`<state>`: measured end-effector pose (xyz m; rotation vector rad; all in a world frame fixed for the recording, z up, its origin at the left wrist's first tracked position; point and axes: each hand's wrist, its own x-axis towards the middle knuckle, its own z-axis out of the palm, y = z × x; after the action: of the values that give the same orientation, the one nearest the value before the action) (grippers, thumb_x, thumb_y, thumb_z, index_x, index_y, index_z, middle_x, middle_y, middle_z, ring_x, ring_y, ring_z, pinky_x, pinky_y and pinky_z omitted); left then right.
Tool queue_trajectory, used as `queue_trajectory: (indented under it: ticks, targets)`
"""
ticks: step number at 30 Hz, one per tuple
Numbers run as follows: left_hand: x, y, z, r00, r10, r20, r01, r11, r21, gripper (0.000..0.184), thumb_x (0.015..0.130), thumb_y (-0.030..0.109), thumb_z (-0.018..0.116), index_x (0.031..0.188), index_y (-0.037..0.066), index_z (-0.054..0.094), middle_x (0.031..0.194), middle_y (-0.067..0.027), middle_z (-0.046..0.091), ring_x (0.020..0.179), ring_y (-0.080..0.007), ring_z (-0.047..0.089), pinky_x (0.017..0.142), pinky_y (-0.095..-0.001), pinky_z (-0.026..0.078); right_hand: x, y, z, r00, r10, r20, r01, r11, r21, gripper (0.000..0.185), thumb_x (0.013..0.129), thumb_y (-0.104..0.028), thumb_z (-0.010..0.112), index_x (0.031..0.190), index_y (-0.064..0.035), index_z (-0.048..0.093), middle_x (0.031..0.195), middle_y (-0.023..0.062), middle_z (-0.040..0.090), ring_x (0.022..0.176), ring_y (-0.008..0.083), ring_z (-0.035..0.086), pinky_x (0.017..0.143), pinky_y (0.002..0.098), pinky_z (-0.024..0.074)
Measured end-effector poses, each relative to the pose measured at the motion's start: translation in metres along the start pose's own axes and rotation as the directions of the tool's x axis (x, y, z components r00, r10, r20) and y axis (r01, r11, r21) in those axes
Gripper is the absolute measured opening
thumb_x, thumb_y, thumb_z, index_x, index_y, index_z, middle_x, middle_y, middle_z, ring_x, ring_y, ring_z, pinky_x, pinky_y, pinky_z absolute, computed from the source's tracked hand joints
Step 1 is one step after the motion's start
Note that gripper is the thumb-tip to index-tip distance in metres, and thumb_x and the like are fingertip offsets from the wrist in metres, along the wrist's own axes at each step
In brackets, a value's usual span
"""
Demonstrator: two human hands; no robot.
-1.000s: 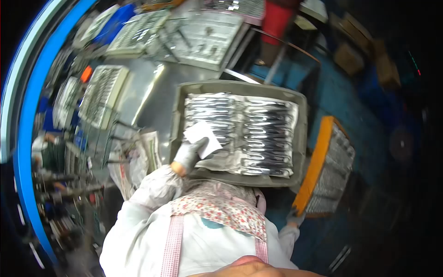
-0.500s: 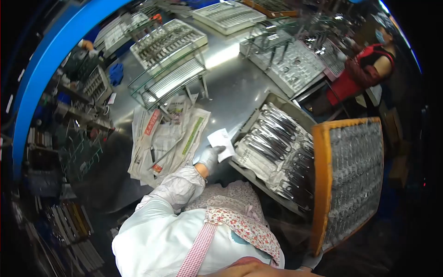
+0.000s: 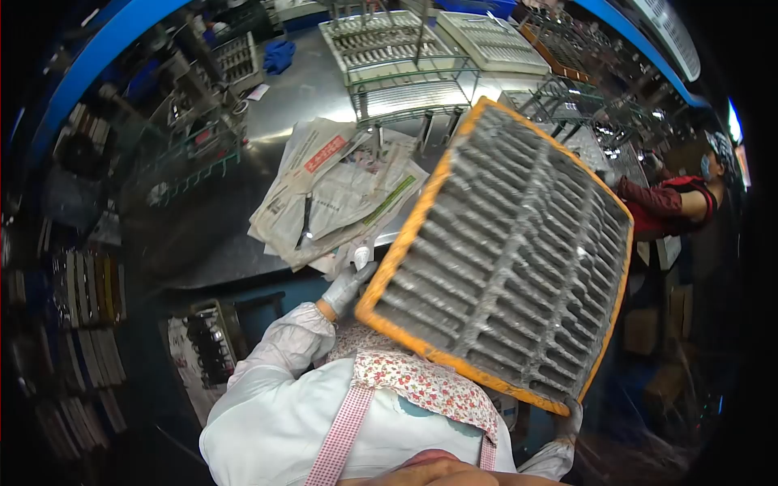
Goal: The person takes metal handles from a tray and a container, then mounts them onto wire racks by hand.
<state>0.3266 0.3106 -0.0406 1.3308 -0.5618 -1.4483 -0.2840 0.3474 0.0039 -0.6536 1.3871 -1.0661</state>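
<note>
My left hand (image 3: 348,290), in a grey glove, is closed on a small white paper (image 3: 361,257), close to the near-left corner of an orange-rimmed tray. That tray (image 3: 510,259) has a grey ridged inside with rows of slots and hangs tilted in front of my body. Its lower right corner is gripped by my right hand (image 3: 572,417), also gloved and partly hidden behind the rim. Newspaper sheets (image 3: 332,190) lie on the metal table just beyond my left hand, with a thin dark piece (image 3: 307,219) on top.
Behind the newspapers on the metal table (image 3: 284,105) stand a green wire rack (image 3: 413,93) and white trays (image 3: 490,40) of metal parts. A co-worker (image 3: 673,198) in red is at the right. A crate of dark-handled pieces (image 3: 212,348) sits low at the left.
The orange-rimmed tray has come up from the right to the front of my body. The view has turned left, and the grey bin of wrapped pieces no longer shows.
</note>
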Motion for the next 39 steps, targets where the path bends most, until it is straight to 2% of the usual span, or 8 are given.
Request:
queue_trajectory:
  ticks: [5, 15, 21, 27, 29, 32, 35, 39]
  targets:
    - [-0.074, -0.024, -0.014, 0.987, 0.128, 0.094, -0.114, 0.984, -0.14, 0.068, 0.081, 0.048, 0.068, 0.125, -0.001, 0.049, 0.113, -0.0056, 0.059, 0.103, -0.0138, 0.055, 0.09, -0.0296, 0.045, -0.002, -0.039, 0.013, 0.99, -0.005, 0.143, 0.04, 0.969, -0.244, 0.037, 0.079, -0.018, 0.057, 0.107, 0.0063, 0.056, 0.082, 0.0155, 0.063, 0.057, 0.0244, 0.062, 0.047, 0.0335, 0.0517]
    - [-0.175, -0.017, 0.05, 0.942, -0.331, -0.051, 0.319, 0.933, -0.167, 0.046, 0.078, 0.019, 0.074, 0.116, 0.003, 0.055, 0.102, -0.0043, 0.062, 0.094, -0.0145, 0.06, 0.085, -0.0296, 0.047, 0.061, -0.171, 0.011, 0.923, 0.181, 0.339, 0.039, 0.833, -0.552, 0.016, 0.076, -0.006, 0.061, 0.09, 0.0026, 0.061, 0.078, 0.0031, 0.059, 0.072, 0.0114, 0.056, 0.061, 0.0294, 0.0445]
    - [-0.298, -0.037, -0.034, 0.896, -0.316, -0.313, 0.233, 0.933, -0.275, 0.05, 0.077, 0.012, 0.071, 0.122, 0.002, 0.051, 0.11, -0.0069, 0.061, 0.102, -0.0209, 0.06, 0.093, -0.0347, 0.045, 0.045, -0.104, 0.125, 0.811, 0.304, 0.5, 0.254, 0.586, -0.769, 0.029, 0.077, -0.015, 0.066, 0.098, 0.0044, 0.062, 0.078, 0.0053, 0.063, 0.067, 0.0116, 0.056, 0.063, 0.0265, 0.0467]
    - [-0.367, -0.081, -0.075, 0.829, -0.296, -0.475, 0.049, 0.884, -0.465, 0.058, 0.07, 0.004, 0.067, 0.126, 0.001, 0.05, 0.112, -0.0128, 0.062, 0.097, -0.027, 0.063, 0.088, -0.0386, 0.051, 0.052, -0.067, 0.25, 0.671, 0.465, 0.577, 0.168, 0.663, -0.73, 0.04, 0.077, -0.023, 0.068, 0.106, 0.005, 0.062, 0.082, 0.0125, 0.067, 0.069, 0.0167, 0.063, 0.064, 0.0306, 0.0515]
    - [-0.36, -0.103, -0.085, 0.787, -0.275, -0.553, -0.042, 0.869, -0.493, 0.056, 0.07, 0.004, 0.066, 0.124, 0.001, 0.052, 0.11, -0.0129, 0.064, 0.095, -0.0275, 0.064, 0.086, -0.0387, 0.052, 0.104, -0.023, 0.282, 0.622, 0.328, 0.711, 0.477, 0.561, -0.676, 0.037, 0.081, -0.024, 0.064, 0.109, -0.0005, 0.062, 0.077, 0.0068, 0.064, 0.055, 0.0109, 0.059, 0.04, 0.0219, 0.0431]
    - [-0.321, -0.117, -0.103, 0.739, -0.208, -0.641, -0.15, 0.876, -0.458, 0.051, 0.069, 0.003, 0.065, 0.12, 0.003, 0.055, 0.106, -0.0118, 0.065, 0.091, -0.0267, 0.065, 0.085, -0.0378, 0.053, 0.144, 0.013, 0.366, 0.663, -0.003, 0.749, 0.68, 0.422, -0.6, 0.039, 0.079, -0.031, 0.067, 0.107, -0.0047, 0.063, 0.079, 0.0109, 0.065, 0.064, 0.0216, 0.062, 0.056, 0.0309, 0.0499]
    - [-0.263, -0.14, -0.132, 0.694, -0.136, -0.707, -0.242, 0.881, -0.407, 0.05, 0.07, 0.001, 0.065, 0.119, 0.003, 0.055, 0.105, -0.0106, 0.065, 0.091, -0.0255, 0.065, 0.082, -0.0366, 0.053, 0.154, -0.003, 0.466, 0.439, -0.319, 0.84, 0.864, -0.106, -0.492, 0.041, 0.076, -0.028, 0.068, 0.111, -0.0082, 0.061, 0.101, 0.0157, 0.063, 0.088, 0.0333, 0.061, 0.08, 0.0413, 0.0487]
    - [-0.197, -0.136, -0.164, 0.606, -0.127, -0.785, -0.329, 0.859, -0.392, 0.05, 0.07, 0.0, 0.067, 0.118, -0.001, 0.054, 0.104, -0.0121, 0.064, 0.089, -0.0282, 0.065, 0.079, -0.0384, 0.053, 0.198, -0.057, 0.611, 0.096, -0.521, 0.848, 0.877, -0.358, -0.32, 0.054, 0.071, -0.019, 0.068, 0.122, -0.0146, 0.052, 0.127, 0.0171, 0.05, 0.119, 0.0391, 0.044, 0.091, 0.0471, 0.0424]
